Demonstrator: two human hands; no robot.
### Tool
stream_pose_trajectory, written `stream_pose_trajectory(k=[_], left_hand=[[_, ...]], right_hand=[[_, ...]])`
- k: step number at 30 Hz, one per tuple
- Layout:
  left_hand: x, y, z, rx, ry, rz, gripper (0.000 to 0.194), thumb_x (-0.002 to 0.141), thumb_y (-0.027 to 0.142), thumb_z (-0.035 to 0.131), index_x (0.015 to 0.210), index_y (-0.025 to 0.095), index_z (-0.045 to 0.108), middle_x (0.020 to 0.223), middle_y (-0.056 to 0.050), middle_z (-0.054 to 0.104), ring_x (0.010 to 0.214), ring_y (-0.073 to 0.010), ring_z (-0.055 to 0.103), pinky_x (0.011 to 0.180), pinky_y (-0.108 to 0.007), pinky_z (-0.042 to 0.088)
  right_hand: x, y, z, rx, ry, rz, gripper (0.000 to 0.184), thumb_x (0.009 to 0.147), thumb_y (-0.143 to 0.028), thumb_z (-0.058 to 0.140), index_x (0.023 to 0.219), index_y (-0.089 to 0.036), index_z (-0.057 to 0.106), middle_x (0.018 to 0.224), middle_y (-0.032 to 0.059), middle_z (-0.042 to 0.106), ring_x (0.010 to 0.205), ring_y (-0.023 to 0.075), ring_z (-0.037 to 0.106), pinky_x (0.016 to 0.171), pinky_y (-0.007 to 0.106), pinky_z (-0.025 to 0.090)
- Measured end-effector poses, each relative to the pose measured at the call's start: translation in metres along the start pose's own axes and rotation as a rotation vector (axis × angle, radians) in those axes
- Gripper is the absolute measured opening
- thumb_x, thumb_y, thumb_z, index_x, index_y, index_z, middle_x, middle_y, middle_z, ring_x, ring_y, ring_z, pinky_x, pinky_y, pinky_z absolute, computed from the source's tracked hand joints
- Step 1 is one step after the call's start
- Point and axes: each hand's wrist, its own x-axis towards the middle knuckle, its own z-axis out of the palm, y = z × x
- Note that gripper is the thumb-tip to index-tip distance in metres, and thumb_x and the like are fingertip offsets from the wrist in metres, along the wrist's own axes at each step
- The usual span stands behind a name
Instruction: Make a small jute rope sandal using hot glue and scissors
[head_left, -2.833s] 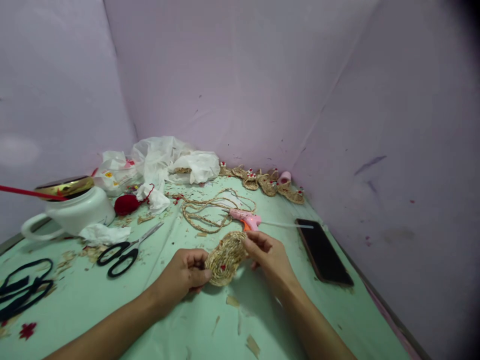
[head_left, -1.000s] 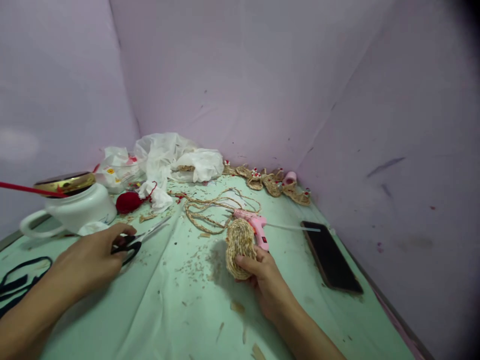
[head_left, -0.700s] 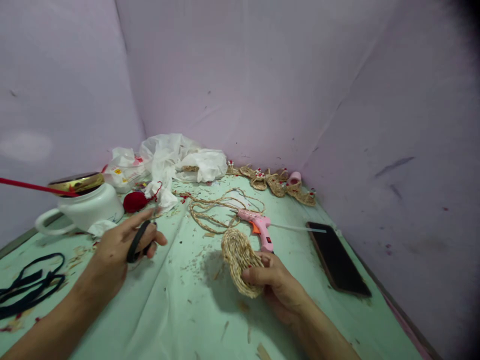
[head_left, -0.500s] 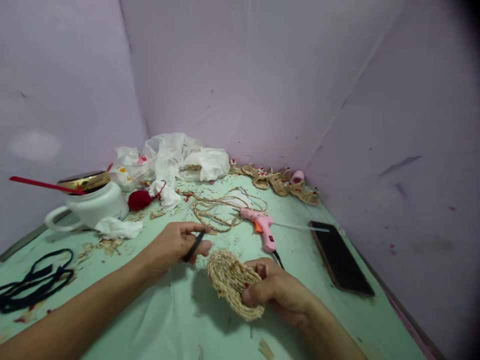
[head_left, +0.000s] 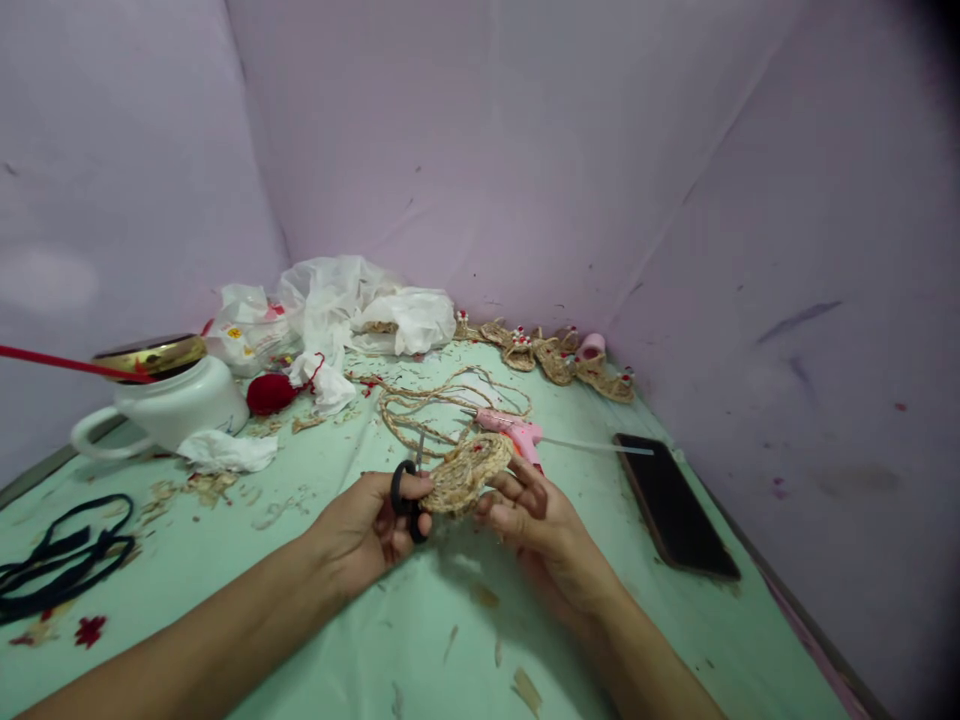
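Black-handled scissors (head_left: 405,490) hang in my left hand (head_left: 373,525), one loop around the fingers and the blades pointing up and away. The thumb of that hand also presses on the left end of a small coiled straw sole (head_left: 466,475). The sole is tilted, slightly blurred, with a red speck near its top edge. My right hand (head_left: 536,525) has its curled fingers at the sole's right end; the fingertips are partly hidden behind it. Just beyond lies a pink glue gun (head_left: 506,422), its handle partly covered by the sole and fingers, with a clear glue stick sticking out.
A braided straw cord (head_left: 405,405) lies behind the hands. A phone (head_left: 679,510) rests at right. Left are a white mug (head_left: 184,405), red yarn ball (head_left: 271,395), crumpled tissue (head_left: 229,452) and dark cord (head_left: 67,550). Small straw sandals (head_left: 555,362) and plastic bags (head_left: 337,300) line the back.
My left hand has come right to the sole, and the scissors have turned blades up. My right hand has lifted and tilted the sole away, over the glue gun's handle. The view shifted slightly.
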Motion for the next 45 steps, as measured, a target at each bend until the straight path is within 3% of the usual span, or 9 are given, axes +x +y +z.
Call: stream_pose_trajectory(k=[3,7,12,20,23,27,30,36,45], left_hand=[[0.0,-0.004,0.001,-0.022,0.031,-0.061,0.013,0.063,0.009,0.06,0.076,0.01,0.057,0.054,-0.001,0.056,0.037,-0.0069,0.05,0.028,-0.009,0.027],[0.001,-0.006,0.001,-0.005,0.04,-0.037,0.021,0.063,0.008,0.062,0.082,0.012,0.056,0.057,0.0,0.058,0.036,-0.0056,0.049,0.027,-0.009,0.023],[0.001,-0.011,0.0,0.104,-0.016,0.029,0.026,0.057,0.012,0.067,0.081,0.012,0.056,0.053,0.001,0.057,0.036,-0.0059,0.048,0.029,-0.01,0.022],[0.004,-0.013,-0.002,0.35,-0.134,0.093,0.031,0.056,0.025,0.069,0.082,0.016,0.053,0.056,0.003,0.055,0.039,-0.0056,0.047,0.034,-0.014,0.02],[-0.003,-0.001,-0.006,0.699,-0.159,0.292,0.028,0.065,0.033,0.063,0.086,0.017,0.054,0.054,0.003,0.054,0.042,-0.009,0.047,0.039,-0.017,0.025],[-0.023,0.012,-0.015,1.368,-0.032,0.903,0.022,0.066,0.024,0.058,0.088,0.022,0.059,0.066,0.0,0.059,0.059,-0.0153,0.052,0.058,-0.026,0.037],[-0.029,0.006,-0.021,1.671,-0.12,1.086,0.038,0.065,0.02,0.05,0.101,0.022,0.061,0.083,-0.006,0.065,0.073,-0.0232,0.056,0.07,-0.035,0.039],[-0.027,-0.014,-0.013,1.947,-0.168,1.136,0.052,0.062,0.019,0.049,0.113,0.015,0.057,0.094,-0.013,0.063,0.084,-0.0282,0.054,0.077,-0.044,0.038],[-0.03,-0.021,-0.011,2.153,-0.05,1.195,0.054,0.07,0.02,0.047,0.123,0.008,0.052,0.091,-0.015,0.062,0.078,-0.0256,0.055,0.074,-0.042,0.041]], right_hand=[[0.002,0.003,-0.001,-0.011,0.005,0.01,0.039,0.057,-0.025,0.08,0.093,-0.016,0.065,0.081,0.0016,0.064,0.064,0.0108,0.059,0.061,0.021,0.048],[0.003,0.003,-0.005,-0.034,0.071,0.154,0.031,0.06,-0.036,0.078,0.074,-0.012,0.065,0.064,0.0009,0.062,0.05,0.0077,0.056,0.044,0.016,0.044],[0.004,0.005,-0.006,-0.08,0.172,0.231,0.029,0.06,-0.035,0.077,0.07,-0.012,0.063,0.052,-0.0015,0.059,0.038,0.0049,0.048,0.033,0.013,0.039],[0.005,0.001,-0.006,-0.153,0.23,0.268,0.02,0.063,-0.026,0.07,0.074,-0.01,0.066,0.055,0.0007,0.062,0.034,0.0036,0.045,0.027,0.011,0.034],[0.008,-0.002,-0.009,-0.191,0.3,0.245,0.013,0.063,-0.022,0.066,0.067,-0.01,0.063,0.045,-0.0031,0.055,0.029,0.0025,0.038,0.023,0.011,0.027],[0.012,-0.009,-0.014,-0.227,0.401,0.2,0.011,0.065,-0.025,0.059,0.063,-0.015,0.054,0.04,-0.008,0.045,0.027,0.0017,0.032,0.023,0.01,0.018],[0.015,-0.011,-0.015,-0.252,0.422,0.181,0.015,0.069,-0.029,0.053,0.062,-0.017,0.05,0.039,-0.0083,0.043,0.026,0.002,0.031,0.023,0.01,0.015],[0.014,-0.009,-0.013,-0.294,0.442,0.187,0.018,0.071,-0.032,0.049,0.061,-0.017,0.048,0.04,-0.0075,0.043,0.026,0.0028,0.032,0.023,0.011,0.012],[0.007,-0.005,-0.003,-0.339,0.374,0.166,0.016,0.073,-0.031,0.046,0.063,-0.019,0.045,0.04,-0.0078,0.042,0.028,0.0038,0.031,0.023,0.011,0.016]])
